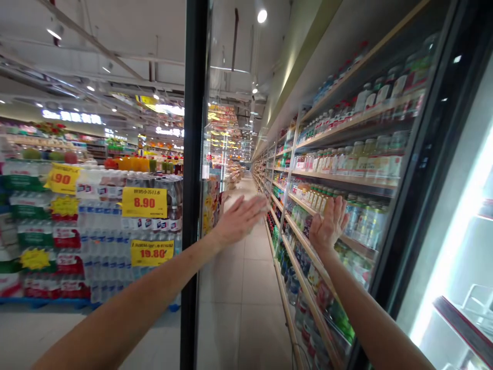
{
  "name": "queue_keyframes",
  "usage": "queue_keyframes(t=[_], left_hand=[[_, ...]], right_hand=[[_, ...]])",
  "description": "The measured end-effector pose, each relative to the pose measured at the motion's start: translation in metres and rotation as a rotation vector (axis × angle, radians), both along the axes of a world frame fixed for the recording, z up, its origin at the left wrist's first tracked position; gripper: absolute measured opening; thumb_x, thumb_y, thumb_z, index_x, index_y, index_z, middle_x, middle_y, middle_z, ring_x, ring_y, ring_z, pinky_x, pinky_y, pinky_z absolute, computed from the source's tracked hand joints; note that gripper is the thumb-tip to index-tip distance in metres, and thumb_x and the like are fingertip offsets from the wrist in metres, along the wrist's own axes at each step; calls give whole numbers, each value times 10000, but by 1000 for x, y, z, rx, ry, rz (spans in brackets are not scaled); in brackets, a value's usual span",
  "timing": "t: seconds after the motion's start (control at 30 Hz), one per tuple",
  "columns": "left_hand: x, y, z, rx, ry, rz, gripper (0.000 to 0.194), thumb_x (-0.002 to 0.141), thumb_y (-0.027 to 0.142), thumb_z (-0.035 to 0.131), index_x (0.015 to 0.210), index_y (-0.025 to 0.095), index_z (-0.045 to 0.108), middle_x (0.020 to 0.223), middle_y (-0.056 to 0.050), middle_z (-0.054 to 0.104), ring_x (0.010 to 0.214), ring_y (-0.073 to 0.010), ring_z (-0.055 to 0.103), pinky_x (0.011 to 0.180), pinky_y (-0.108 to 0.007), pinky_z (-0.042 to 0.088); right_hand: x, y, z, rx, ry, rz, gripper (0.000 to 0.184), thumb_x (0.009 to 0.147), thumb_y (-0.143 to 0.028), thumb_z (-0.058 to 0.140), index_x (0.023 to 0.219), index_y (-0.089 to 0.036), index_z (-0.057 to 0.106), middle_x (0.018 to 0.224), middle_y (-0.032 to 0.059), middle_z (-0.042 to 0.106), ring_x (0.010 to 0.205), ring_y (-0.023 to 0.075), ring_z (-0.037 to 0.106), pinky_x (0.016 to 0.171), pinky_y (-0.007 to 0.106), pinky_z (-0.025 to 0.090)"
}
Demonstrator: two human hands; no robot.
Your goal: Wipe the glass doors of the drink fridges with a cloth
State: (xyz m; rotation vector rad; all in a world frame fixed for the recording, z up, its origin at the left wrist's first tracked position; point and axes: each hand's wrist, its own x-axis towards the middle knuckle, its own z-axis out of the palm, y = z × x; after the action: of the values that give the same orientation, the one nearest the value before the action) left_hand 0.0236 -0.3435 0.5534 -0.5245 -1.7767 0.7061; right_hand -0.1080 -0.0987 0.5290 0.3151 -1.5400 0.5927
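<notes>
My left hand (243, 218) is stretched out flat against the glass door (221, 288), a little blurred, its fingers straight and close together. A pale white cloth (232, 199), smeared by motion, shows around its edges and lies pressed between palm and glass. Raised at the right, my right hand (328, 224) has its fingers extended and its palm turned toward the same pane. Nothing shows in that hand, and whether it touches the glass is hard to tell. A thick black frame (194, 169) borders the pane on the left.
Shelves of bottled drinks (358, 159) appear in the glass, beside a tiled aisle. At far right is a lit cooler interior (462, 246) with a shelf edge. Stacked packs of bottled water (103, 231) with yellow price signs (144, 202) stand to the left.
</notes>
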Motion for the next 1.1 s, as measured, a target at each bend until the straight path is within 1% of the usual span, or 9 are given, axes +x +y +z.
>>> queue_keyframes(t=[0.07,0.1,0.27,0.43,0.63,0.8,0.97,1.03,1.1], left_hand=[[-9,14,7,162,79,35,403,861,223,428,1263,195,428,1438,-62,298,1356,-233,170,1103,-465,151],[-14,22,5,117,62,23,400,865,214,418,1264,193,427,1439,-59,296,1351,-240,184,1096,-461,175],[-27,44,-21,-374,-174,-137,389,893,245,359,1277,211,415,1440,-6,298,1338,-155,233,1102,-351,217],[-30,41,10,-3,-59,-28,448,879,229,379,1324,184,351,1452,-55,259,1354,-239,175,1091,-476,192],[-34,41,-12,-350,-189,-202,400,885,225,375,1283,201,410,1420,-19,336,1333,-137,242,1098,-328,236],[-44,44,-6,7,-80,-138,436,872,211,414,1304,181,374,1436,-62,299,1357,-220,157,1108,-476,170],[-51,49,-19,-291,-358,-154,425,907,208,328,1331,224,322,1452,15,268,1356,-105,124,1140,-336,130],[-53,50,-15,-224,-351,-130,423,919,228,291,1342,233,297,1461,22,246,1359,-113,86,1143,-370,93],[-54,52,-8,3,-248,-79,429,923,256,284,1350,220,280,1470,-2,223,1361,-164,41,1132,-451,53]], right_hand=[[0,-1,1,-5,0,4,570,852,-339,329,1377,-128,265,1435,157,286,1353,260,180,1059,531,179],[1,-1,1,-8,-1,6,571,851,-340,330,1376,-126,267,1434,158,287,1353,260,180,1060,530,177],[0,-2,1,-8,-10,8,565,853,-339,333,1376,-131,270,1433,155,291,1352,258,183,1062,528,174],[-2,-2,0,1,-1,-10,571,848,-343,342,1374,-130,271,1427,163,298,1351,266,187,1055,540,183],[-2,-2,1,21,-15,-8,577,845,-345,323,1376,-128,257,1421,174,302,1352,274,182,1037,570,187],[-2,-3,1,24,-31,4,577,849,-350,306,1374,-117,255,1427,174,285,1361,262,149,1049,552,165],[-6,-2,2,35,-68,-16,585,856,-372,269,1376,-105,251,1425,175,283,1363,261,143,1050,541,152],[-6,-2,2,42,-78,-27,582,864,-372,251,1379,-99,245,1425,175,280,1363,261,139,1049,539,149],[-7,-3,3,49,-84,-25,581,871,-368,246,1381,-91,234,1428,177,268,1365,266,129,1048,546,142]])
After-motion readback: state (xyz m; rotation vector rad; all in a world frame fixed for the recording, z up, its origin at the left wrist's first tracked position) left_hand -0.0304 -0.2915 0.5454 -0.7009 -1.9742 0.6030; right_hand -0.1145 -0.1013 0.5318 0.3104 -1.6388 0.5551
